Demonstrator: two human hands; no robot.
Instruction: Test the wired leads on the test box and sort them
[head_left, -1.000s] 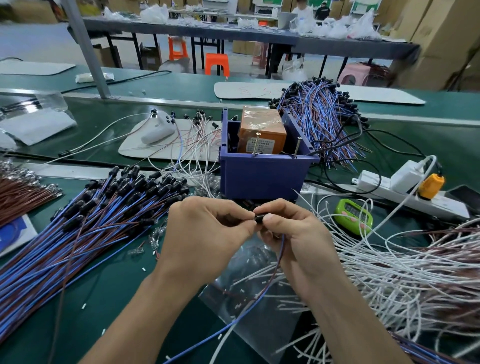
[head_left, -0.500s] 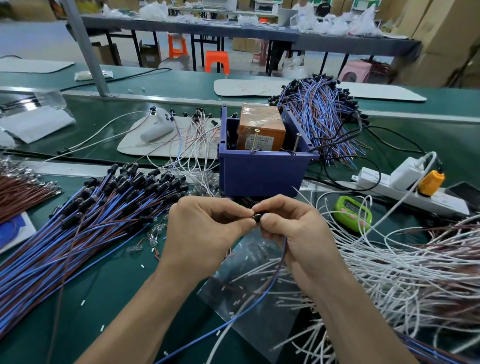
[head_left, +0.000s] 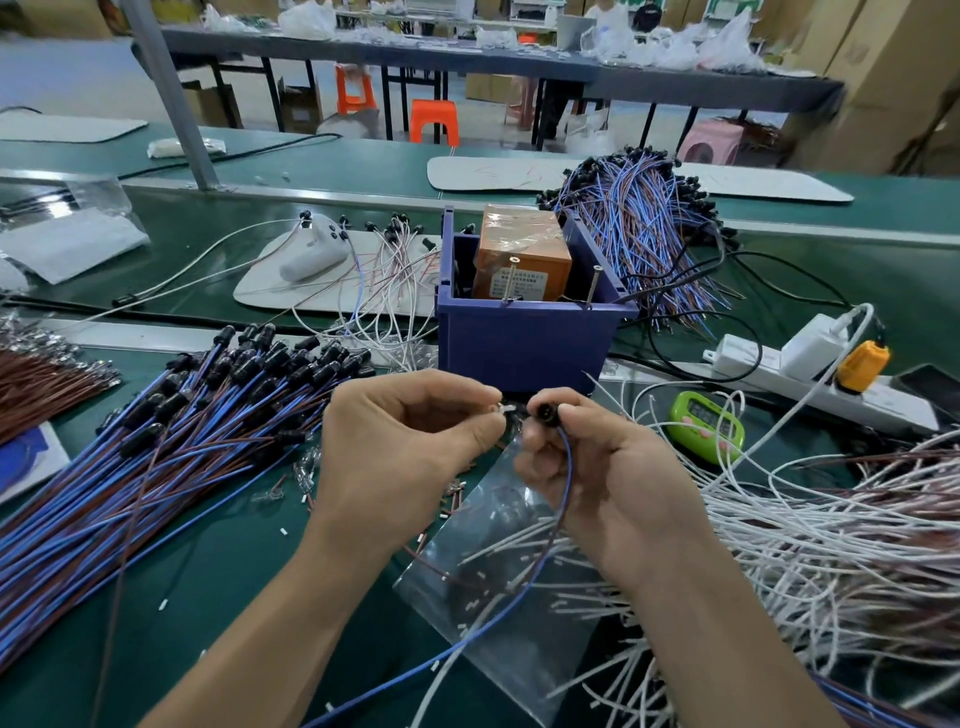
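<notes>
My right hand (head_left: 597, 467) pinches the black socket end of a blue-and-brown wired lead (head_left: 545, 413), whose wire (head_left: 563, 499) trails down toward me. My left hand (head_left: 405, 441) pinches a small clear bulb-like part (head_left: 503, 409) just left of that socket, a small gap between them. Right behind my hands stands the blue test box (head_left: 524, 338) with an orange block (head_left: 524, 254) and two upright screws inside. A big fan of blue-and-brown leads with black ends (head_left: 182, 415) lies at left. Another bundle (head_left: 649, 239) lies behind the box at right.
White wires (head_left: 805, 530) pile up at right over a clear plastic bag (head_left: 519, 597). A green timer (head_left: 706, 423) and a white power strip (head_left: 810, 374) with an orange plug sit right of the box. Brown wires (head_left: 47, 374) lie far left. A white board (head_left: 311, 291) holds thin leads.
My hands have drawn slightly apart: the small clear part in my left fingers now shows separately from the black socket in my right fingers. Before, the fingertips met over the socket.
</notes>
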